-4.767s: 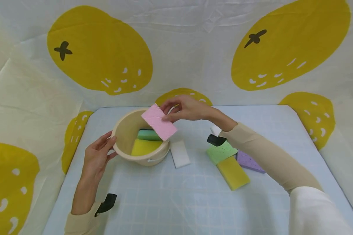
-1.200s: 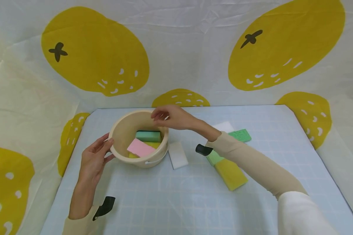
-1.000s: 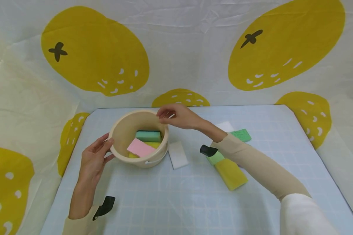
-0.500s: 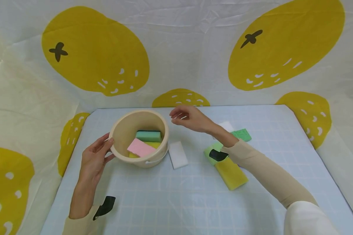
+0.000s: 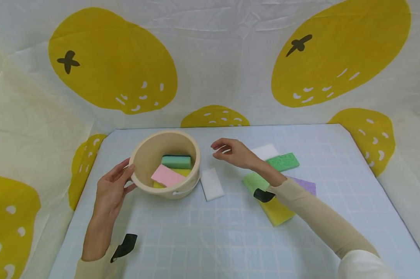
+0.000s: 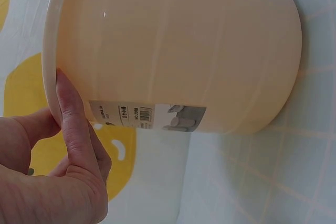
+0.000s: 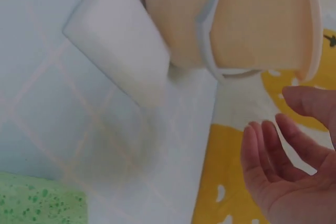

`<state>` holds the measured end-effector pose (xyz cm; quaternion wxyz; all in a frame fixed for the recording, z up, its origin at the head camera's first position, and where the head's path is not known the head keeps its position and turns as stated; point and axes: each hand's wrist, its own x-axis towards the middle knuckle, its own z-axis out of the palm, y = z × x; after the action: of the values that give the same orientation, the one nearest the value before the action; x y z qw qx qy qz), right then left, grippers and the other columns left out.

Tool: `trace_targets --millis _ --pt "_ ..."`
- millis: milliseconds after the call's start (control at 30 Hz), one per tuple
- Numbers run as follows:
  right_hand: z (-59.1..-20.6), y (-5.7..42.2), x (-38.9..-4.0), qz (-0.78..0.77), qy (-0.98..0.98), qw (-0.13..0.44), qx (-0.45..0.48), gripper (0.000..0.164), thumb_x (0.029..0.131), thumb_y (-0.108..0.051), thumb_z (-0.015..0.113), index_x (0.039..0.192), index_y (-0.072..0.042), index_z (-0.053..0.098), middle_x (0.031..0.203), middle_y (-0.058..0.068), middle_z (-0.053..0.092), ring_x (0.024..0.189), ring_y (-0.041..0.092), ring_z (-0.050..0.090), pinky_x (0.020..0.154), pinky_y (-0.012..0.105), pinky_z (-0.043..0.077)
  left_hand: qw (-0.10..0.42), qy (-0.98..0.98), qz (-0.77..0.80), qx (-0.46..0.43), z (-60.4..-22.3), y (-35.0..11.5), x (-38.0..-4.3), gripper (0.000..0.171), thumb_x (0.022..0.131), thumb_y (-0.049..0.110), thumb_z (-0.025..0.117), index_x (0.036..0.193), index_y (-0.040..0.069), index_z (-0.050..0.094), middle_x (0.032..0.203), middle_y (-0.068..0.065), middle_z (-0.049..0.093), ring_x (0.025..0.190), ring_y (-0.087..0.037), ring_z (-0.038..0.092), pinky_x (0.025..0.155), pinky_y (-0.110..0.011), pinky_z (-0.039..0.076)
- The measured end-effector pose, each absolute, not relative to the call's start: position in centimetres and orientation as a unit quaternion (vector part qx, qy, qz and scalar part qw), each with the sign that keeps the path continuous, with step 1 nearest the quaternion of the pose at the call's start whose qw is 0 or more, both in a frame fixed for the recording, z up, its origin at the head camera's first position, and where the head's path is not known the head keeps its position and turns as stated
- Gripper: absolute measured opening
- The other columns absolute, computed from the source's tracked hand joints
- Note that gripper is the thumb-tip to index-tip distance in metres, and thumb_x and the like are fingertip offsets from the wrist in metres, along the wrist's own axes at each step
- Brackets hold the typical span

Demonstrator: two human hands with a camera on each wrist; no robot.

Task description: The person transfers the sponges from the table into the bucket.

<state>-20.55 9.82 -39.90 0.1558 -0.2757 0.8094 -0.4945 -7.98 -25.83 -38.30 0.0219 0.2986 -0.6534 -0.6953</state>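
Observation:
A cream bucket (image 5: 140,162) stands upright at the back left of the table. My left hand (image 5: 111,190) pinches its rim (image 6: 50,51) between thumb and fingers. Inside lie a pink sponge (image 5: 167,176), a yellow sponge (image 5: 182,171) partly beneath it, and a teal sponge (image 5: 176,162) with a dark backing. To the right of the bucket my right hand (image 5: 237,153) hovers above the table, fingers loosely bent, with nothing in it. A white sponge (image 5: 211,184) lies flat between the bucket and this hand; the right wrist view also catches the bucket's white handle (image 7: 203,30).
Under and around the right forearm lie a light green sponge (image 5: 254,181), a yellow-green sponge (image 5: 277,211), a partly hidden purple sponge (image 5: 305,185), a green sponge (image 5: 284,162) and a second white sponge (image 5: 266,151). A printed cloth (image 5: 227,69) rises behind the table.
The pink sponge, held over the bucket by the right hand in the oldest frame, now lies inside. Emptied, that hand has moved right, away from the rim. The left hand keeps its hold.

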Motion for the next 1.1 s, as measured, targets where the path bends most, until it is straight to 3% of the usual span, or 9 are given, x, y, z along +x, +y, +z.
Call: trace_targets --millis 400,700,933,1100 --pt "-44.1 10.3 -19.4 -0.467 0.815 0.201 -0.280 0.045 0.099 -0.012 0.070 0.135 0.009 0.056 0.133 0.025 0.060 0.114 0.033 0.063 0.099 0.041 0.055 0.018 -0.651 -0.695 0.304 -38.3 -25.9 -7.9 0.071 0.084 0.044 0.081 0.148 0.022 0.058 0.124 0.005 0.066 0.097 -0.010 0.066 0.079 -0.022 0.060" --pt "-45.7 9.6 -18.6 -0.440 0.824 0.226 -0.277 0.047 0.096 -0.013 0.074 0.135 0.007 0.057 0.127 0.022 0.062 0.103 0.026 0.065 0.094 0.034 0.056 0.019 -0.647 -0.699 0.304 -38.4 -25.9 -8.0 0.071 0.084 0.043 0.081 0.148 0.021 0.058 0.125 0.004 0.066 0.097 -0.011 0.066 0.079 -0.022 0.060" --pt "-46.6 9.3 -18.0 -0.404 0.847 0.241 -0.247 0.058 0.090 -0.013 0.081 0.139 0.004 0.055 0.123 0.016 0.059 0.102 0.023 0.062 0.090 0.031 0.055 0.018 -0.647 -0.700 0.302 -38.4 -25.8 -7.9 0.073 0.084 0.045 0.081 0.148 0.021 0.058 0.125 0.004 0.066 0.098 -0.011 0.066 0.080 -0.022 0.060" --pt "-46.7 9.1 -17.8 -0.412 0.846 0.236 -0.242 0.056 0.089 -0.011 0.082 0.135 0.002 0.054 0.120 0.014 0.060 0.102 0.023 0.061 0.090 0.033 0.055 0.018 -0.648 -0.700 0.299 -38.3 -25.9 -7.9 0.071 0.085 0.044 0.080 0.148 0.022 0.057 0.124 0.005 0.066 0.098 -0.010 0.066 0.079 -0.022 0.060"
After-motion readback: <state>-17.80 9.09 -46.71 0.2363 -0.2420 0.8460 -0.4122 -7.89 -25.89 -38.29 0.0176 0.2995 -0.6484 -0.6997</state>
